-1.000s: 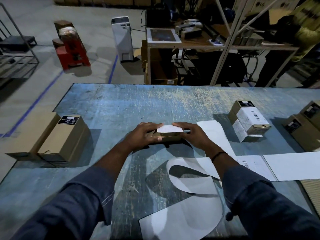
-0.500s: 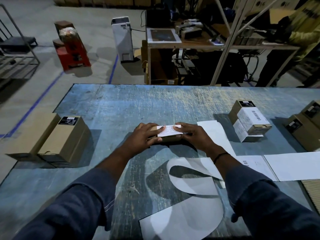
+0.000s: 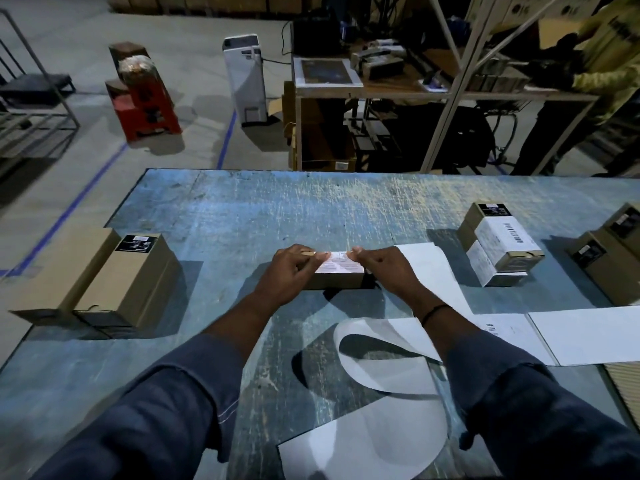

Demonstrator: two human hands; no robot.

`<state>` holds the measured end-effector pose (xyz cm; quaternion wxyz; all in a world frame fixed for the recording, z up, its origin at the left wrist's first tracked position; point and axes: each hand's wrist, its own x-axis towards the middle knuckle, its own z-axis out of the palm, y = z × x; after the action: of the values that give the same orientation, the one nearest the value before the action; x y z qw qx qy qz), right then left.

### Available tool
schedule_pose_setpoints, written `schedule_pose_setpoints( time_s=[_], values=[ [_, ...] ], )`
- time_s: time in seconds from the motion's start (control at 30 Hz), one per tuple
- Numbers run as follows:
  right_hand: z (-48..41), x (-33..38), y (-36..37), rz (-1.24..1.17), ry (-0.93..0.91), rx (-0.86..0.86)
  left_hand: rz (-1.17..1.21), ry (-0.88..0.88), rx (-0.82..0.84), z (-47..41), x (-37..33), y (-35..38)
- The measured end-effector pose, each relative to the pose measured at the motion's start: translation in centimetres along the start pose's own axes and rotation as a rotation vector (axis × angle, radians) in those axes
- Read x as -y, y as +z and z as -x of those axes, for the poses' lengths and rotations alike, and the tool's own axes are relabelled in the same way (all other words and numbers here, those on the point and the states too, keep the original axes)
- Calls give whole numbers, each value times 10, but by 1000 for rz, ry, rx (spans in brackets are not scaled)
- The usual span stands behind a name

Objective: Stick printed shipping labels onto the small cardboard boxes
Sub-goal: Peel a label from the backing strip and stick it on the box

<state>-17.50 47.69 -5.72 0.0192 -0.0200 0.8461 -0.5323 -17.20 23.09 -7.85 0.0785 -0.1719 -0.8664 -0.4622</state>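
Cardboard box (image 3: 337,283): lay flat at the middle of the table (image 3: 242,209), long side facing the camera, directly between the two hands.
Label (image 3: 341,263): white and printed, lay on the box's top face. It covered the middle and right of that face, and a strip of bare cardboard showed at the left.
Left hand (image 3: 291,270): closed on the box's left end, fingers curled over the top. One fingertip touched the label's left edge.
Right hand (image 3: 382,270): closed on the box's right end, fingers curled down onto the label's right edge. A dark band sat on the wrist.
Table: blue, heavily scratched.
Backing paper (image 3: 381,372): a white curled strip on the near side of the box, between the forearms.
Sheets (image 3: 588,334): flat and white, lay near the right forearm.
Labelled boxes (image 3: 502,244): two stacked right of centre, well apart from the hands. White barcode labels were on them.
Plain boxes, left (image 3: 131,278): two lay side by side by the table's left edge. The nearer one carried a black sticker.
Plain boxes, right (image 3: 613,261): stood at the right edge, partly cut off by the frame.
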Motion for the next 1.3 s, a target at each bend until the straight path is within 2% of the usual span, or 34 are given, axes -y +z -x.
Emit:
schedule_pose_setpoints(
  time_s=[0.07,0.13,0.27,0.57,0.77,0.9,1.0,1.2,1.3],
  values=[
    [-2,5,6,-18,5,-72,19,-42,-80,-2,-3,8],
    [1,6,9,-39,-25,-56,16,-48,-96,-1,-3,10],
    [8,2,6,-31,-70,-7,25,-39,-47,-2,1,7],
    [14,-6,0,180,-275,39,-31,76,-5,-3,3,4],
    [14,-5,12,133,-226,-60,-129,138,-89,-3,8,10],
    [15,-6,8,178,-241,-23,-155,131,-95,-3,10,10],
    [12,-7,-3,197,-253,52,-154,177,-24,-2,9,3],
    [6,-13,-17,249,-252,205,-177,184,314,-14,19,-31],
    [7,-14,-21,283,-231,263,-204,165,430,-21,21,-38]
  ],
)
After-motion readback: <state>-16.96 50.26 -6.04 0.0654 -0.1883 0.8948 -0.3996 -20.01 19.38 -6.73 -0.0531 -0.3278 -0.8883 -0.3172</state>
